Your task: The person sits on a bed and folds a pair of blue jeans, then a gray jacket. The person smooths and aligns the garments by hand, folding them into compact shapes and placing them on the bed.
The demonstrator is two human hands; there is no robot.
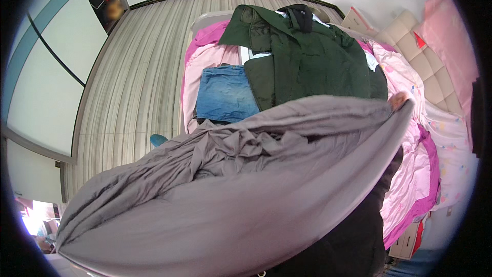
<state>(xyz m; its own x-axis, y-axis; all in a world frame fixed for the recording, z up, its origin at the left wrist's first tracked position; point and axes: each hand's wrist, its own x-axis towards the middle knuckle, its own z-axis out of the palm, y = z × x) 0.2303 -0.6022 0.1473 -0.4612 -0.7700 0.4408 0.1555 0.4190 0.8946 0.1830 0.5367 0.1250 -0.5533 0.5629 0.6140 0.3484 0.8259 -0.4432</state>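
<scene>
A large grey cloth (pixel 230 207) stretches across the front of the view, from the lower left up to the right. My right hand (pixel 399 101), slightly blurred, grips its upper right corner. The lower left corner is drawn out to a taut point, and my left hand is out of view. Loose folds gather along the middle of the cloth. Beyond it a dark green coat (pixel 319 61) lies spread on the bed. Folded blue jeans (pixel 226 94) rest to the left of the coat, partly covered by the grey cloth.
Pink bedding (pixel 403 184) covers the bed, with a padded headboard (pixel 432 61) at the right. Black fabric (pixel 346 234) shows under the grey cloth. A blue slipper-like item (pixel 157 139) is on the striped floor (pixel 127 84). White cabinet doors (pixel 50 77) stand left.
</scene>
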